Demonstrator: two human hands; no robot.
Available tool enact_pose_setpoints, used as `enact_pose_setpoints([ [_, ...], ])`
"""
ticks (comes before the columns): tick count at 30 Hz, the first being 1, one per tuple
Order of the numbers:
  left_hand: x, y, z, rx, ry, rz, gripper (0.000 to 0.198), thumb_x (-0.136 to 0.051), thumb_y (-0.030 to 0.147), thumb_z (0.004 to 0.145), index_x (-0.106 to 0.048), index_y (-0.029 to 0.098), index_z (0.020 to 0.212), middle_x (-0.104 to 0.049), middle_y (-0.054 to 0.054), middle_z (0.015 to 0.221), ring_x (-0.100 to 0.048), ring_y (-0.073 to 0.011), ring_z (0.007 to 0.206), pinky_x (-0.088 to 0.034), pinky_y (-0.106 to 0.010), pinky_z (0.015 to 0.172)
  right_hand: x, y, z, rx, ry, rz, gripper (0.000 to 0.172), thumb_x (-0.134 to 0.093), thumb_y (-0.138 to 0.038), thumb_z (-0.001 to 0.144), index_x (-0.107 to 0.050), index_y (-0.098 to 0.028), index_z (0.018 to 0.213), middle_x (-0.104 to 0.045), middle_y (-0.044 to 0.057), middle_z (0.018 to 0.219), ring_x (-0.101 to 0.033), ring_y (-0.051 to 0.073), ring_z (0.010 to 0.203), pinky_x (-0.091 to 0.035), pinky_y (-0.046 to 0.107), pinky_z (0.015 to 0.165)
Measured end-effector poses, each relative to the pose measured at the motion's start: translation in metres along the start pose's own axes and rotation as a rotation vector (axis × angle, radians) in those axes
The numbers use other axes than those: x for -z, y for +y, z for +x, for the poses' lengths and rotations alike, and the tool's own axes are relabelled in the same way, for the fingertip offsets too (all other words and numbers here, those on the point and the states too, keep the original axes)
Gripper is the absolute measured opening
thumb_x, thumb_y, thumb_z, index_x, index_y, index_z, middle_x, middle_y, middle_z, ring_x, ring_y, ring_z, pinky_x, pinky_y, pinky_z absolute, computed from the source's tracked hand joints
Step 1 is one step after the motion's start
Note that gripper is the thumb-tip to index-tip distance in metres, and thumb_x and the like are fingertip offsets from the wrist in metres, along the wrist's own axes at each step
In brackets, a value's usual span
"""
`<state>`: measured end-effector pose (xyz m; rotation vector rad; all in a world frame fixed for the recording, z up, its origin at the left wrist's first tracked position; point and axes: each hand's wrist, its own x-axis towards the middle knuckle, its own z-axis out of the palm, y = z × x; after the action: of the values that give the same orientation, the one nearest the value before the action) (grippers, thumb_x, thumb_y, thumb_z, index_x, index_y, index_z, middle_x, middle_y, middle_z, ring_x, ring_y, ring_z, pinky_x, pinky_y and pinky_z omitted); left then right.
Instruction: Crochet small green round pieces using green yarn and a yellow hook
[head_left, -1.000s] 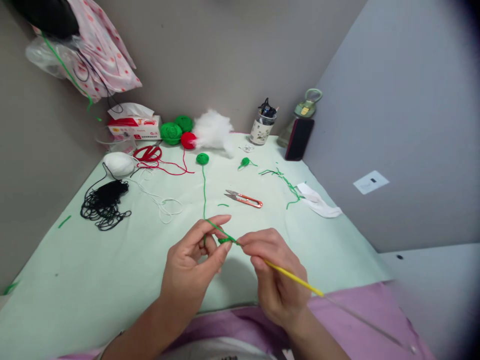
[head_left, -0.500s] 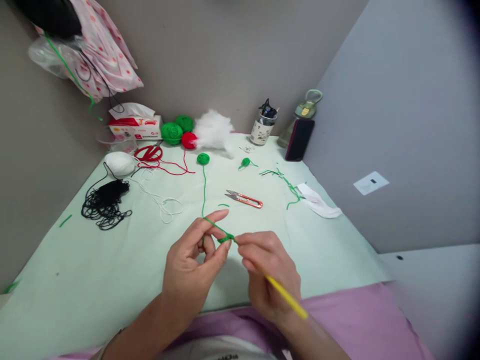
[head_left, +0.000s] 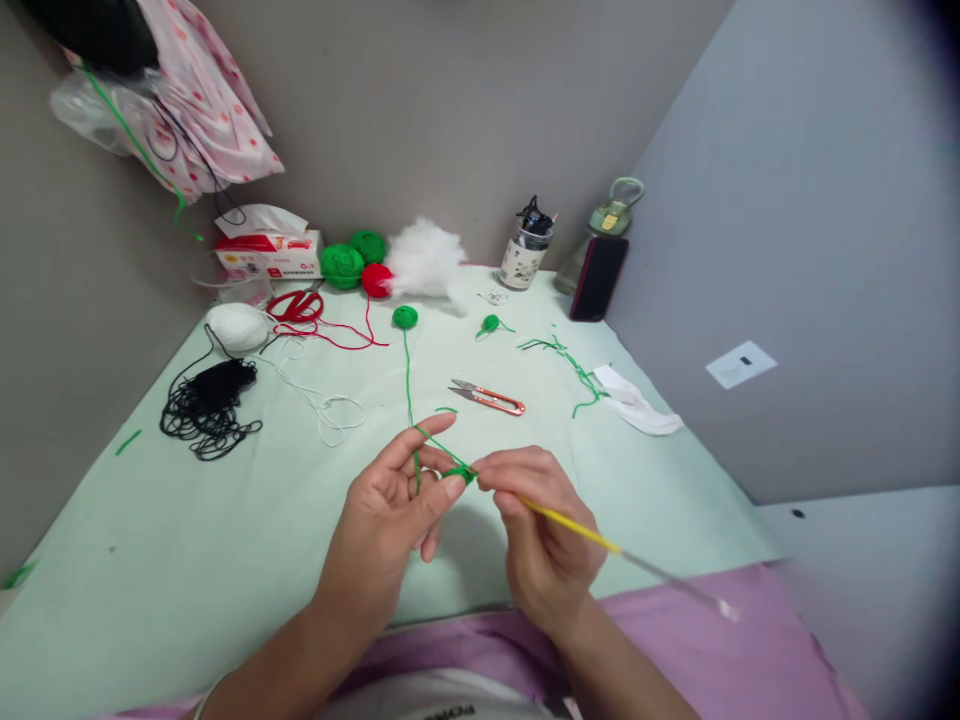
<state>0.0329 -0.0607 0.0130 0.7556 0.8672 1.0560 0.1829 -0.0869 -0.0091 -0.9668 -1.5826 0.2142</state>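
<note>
My left hand [head_left: 390, 525] pinches a small green crochet piece [head_left: 459, 473] between thumb and fingers, with green yarn [head_left: 409, 385] looped over its raised index finger. That strand runs up the table to a small green yarn ball [head_left: 405, 317]. My right hand [head_left: 544, 535] is closed round a yellow-handled crochet hook [head_left: 577, 530], whose tip sits in the green piece. The hook's metal end points out to the lower right. Both hands hover above the pale green table cover [head_left: 225, 540], close to my body.
Orange thread snips [head_left: 489, 398] lie just beyond my hands. Farther back are black yarn [head_left: 210, 408], white yarn [head_left: 238, 327], red scissors [head_left: 296, 306], green and red yarn balls [head_left: 352, 262], white stuffing [head_left: 427, 262], a tissue box [head_left: 268, 253], a jar [head_left: 525, 255], a phone [head_left: 598, 278] and white cloth [head_left: 637, 405].
My hands have risen slightly and the hook has swung: its far end dipped low half a second ago and now points out to the lower right again. The left index finger has lifted.
</note>
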Motion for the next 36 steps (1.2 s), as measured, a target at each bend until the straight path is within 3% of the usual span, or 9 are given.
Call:
enact_pose_setpoints([
  [5, 0.002, 0.004, 0.003, 0.095, -0.066, -0.096, 0.058, -0.090, 0.025, 0.078, -0.073, 0.023, 0.134, -0.061, 0.004, 0.085, -0.034, 0.0007, 0.046, -0.034, -0.012, 0.039, 0.004, -0.002, -0.005, 0.114, -0.103, -0.153, 0.041, -0.067, -0.008, 0.096, -0.073, -0.032, 0.128, -0.077, 0.006, 0.110, -0.075, 0.021, 0.099, -0.064, 0.033, 0.080],
  [10, 0.006, 0.014, 0.007, 0.185, -0.089, -0.149, 0.047, -0.087, 0.020, 0.081, -0.076, 0.019, 0.127, -0.060, 0.004, 0.084, -0.024, 0.0035, 0.044, -0.028, -0.011, 0.039, 0.004, 0.001, 0.008, -0.330, 0.077, 0.396, 0.021, -0.058, -0.021, 0.104, -0.079, -0.024, 0.102, -0.074, 0.004, 0.086, -0.071, 0.017, 0.073, -0.062, 0.032, 0.066],
  [13, 0.004, 0.011, 0.004, 0.149, -0.091, -0.110, 0.047, -0.088, 0.022, 0.080, -0.077, 0.023, 0.126, -0.064, 0.002, 0.091, -0.029, 0.0029, 0.044, -0.031, -0.013, 0.039, -0.001, 0.003, 0.013, -0.412, 0.085, 0.557, 0.019, -0.063, -0.028, 0.103, -0.079, -0.023, 0.095, -0.074, 0.005, 0.087, -0.070, 0.016, 0.068, -0.061, 0.031, 0.060],
  [16, 0.000, 0.004, 0.002, 0.115, -0.110, -0.066, 0.043, -0.088, 0.026, 0.080, -0.080, 0.024, 0.122, -0.064, 0.002, 0.086, -0.033, 0.0002, 0.046, -0.035, -0.015, 0.040, -0.006, 0.002, 0.012, -0.333, 0.066, 0.453, 0.016, -0.065, -0.022, 0.101, -0.081, -0.024, 0.099, -0.077, 0.006, 0.092, -0.073, 0.018, 0.084, -0.063, 0.031, 0.070],
  [21, -0.002, -0.004, 0.004, 0.018, 0.010, -0.031, 0.048, -0.091, 0.025, 0.077, -0.079, 0.024, 0.124, -0.062, 0.003, 0.083, -0.045, -0.0049, 0.054, -0.043, -0.017, 0.047, -0.006, 0.001, 0.001, -0.126, 0.013, 0.092, 0.030, -0.061, -0.009, 0.100, -0.078, -0.028, 0.117, -0.077, 0.007, 0.102, -0.074, 0.019, 0.091, -0.063, 0.032, 0.074],
  [24, 0.002, -0.003, 0.006, 0.137, -0.054, -0.134, 0.053, -0.091, 0.026, 0.078, -0.077, 0.021, 0.130, -0.050, 0.008, 0.065, -0.034, -0.0033, 0.049, -0.039, -0.015, 0.045, -0.002, 0.004, -0.002, 0.045, -0.059, -0.081, 0.040, -0.065, -0.008, 0.097, -0.075, -0.030, 0.129, -0.076, 0.009, 0.115, -0.074, 0.022, 0.103, -0.064, 0.034, 0.081],
  [27, 0.007, 0.003, 0.007, 0.243, -0.100, -0.220, 0.043, -0.089, 0.024, 0.081, -0.081, 0.017, 0.123, -0.041, 0.010, 0.061, -0.023, -0.0016, 0.048, -0.033, -0.012, 0.042, 0.003, 0.006, 0.003, -0.151, 0.016, 0.113, 0.030, -0.062, -0.011, 0.100, -0.079, -0.029, 0.117, -0.075, 0.006, 0.101, -0.072, 0.019, 0.089, -0.062, 0.033, 0.074],
  [30, 0.008, 0.007, 0.006, 0.194, -0.074, -0.208, 0.037, -0.089, 0.020, 0.080, -0.083, 0.021, 0.117, -0.057, 0.005, 0.079, -0.028, 0.0010, 0.049, -0.038, -0.012, 0.044, 0.002, 0.007, 0.010, -0.352, 0.092, 0.435, 0.019, -0.062, -0.022, 0.103, -0.081, -0.026, 0.100, -0.072, 0.004, 0.088, -0.066, 0.015, 0.068, -0.058, 0.031, 0.061],
  [36, 0.001, 0.003, 0.005, 0.119, -0.092, -0.140, 0.039, -0.087, 0.021, 0.081, -0.082, 0.025, 0.119, -0.058, 0.004, 0.085, -0.037, -0.0008, 0.049, -0.050, -0.017, 0.049, -0.006, 0.007, 0.010, -0.425, 0.051, 0.484, 0.014, -0.069, -0.031, 0.100, -0.082, -0.024, 0.097, -0.073, 0.005, 0.089, -0.065, 0.016, 0.071, -0.056, 0.031, 0.063],
])
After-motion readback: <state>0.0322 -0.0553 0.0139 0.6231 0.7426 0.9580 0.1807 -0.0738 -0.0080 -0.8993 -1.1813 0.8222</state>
